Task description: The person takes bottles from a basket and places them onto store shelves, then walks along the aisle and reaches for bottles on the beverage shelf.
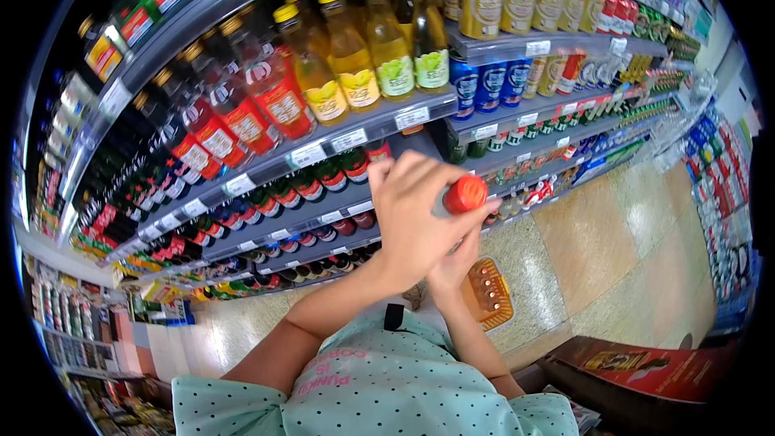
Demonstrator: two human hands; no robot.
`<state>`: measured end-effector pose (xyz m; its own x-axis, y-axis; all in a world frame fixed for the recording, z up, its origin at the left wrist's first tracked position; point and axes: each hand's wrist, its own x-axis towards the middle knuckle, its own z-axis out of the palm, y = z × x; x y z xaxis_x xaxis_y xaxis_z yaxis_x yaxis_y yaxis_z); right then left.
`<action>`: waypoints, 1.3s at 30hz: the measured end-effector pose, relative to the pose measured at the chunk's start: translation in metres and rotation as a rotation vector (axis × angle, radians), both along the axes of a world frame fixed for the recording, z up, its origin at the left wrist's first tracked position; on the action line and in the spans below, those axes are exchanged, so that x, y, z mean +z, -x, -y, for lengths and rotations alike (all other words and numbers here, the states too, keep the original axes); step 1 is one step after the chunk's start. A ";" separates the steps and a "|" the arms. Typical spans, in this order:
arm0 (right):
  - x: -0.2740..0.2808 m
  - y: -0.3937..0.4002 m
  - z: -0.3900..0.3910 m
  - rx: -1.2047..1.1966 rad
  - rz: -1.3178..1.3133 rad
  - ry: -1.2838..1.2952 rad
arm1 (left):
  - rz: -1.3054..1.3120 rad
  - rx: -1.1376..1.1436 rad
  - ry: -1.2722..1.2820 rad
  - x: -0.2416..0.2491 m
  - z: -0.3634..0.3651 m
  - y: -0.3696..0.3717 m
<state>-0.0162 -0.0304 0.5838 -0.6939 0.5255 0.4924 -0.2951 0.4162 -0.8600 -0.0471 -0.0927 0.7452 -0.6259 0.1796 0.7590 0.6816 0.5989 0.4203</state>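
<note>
A bottle with a red cap [467,194] is held upright in front of my chest, its cap turned toward me. My left hand [412,210] wraps around it just below the cap, with the thumb across the near side. Lower down and partly behind the left hand, my right hand [454,266] is closed against the same bottle. Most of the bottle's body is hidden by my hands. Past my left hand, a shelf edge [351,141] carries yellow-capped and green-capped bottles of yellow drink [355,73].
An orange basket [506,313] with several bottles stands on the tiled floor below my right arm. Gold cans [481,4] and blue cans [490,85] line the shelves ahead. Red-labelled bottles [246,125] fill the left shelves. A red-and-brown carton display [646,367] is at lower right.
</note>
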 end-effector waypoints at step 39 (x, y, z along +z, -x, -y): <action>-0.169 0.221 0.010 -0.153 0.003 -0.018 | 0.298 -0.043 0.188 -0.120 0.115 0.006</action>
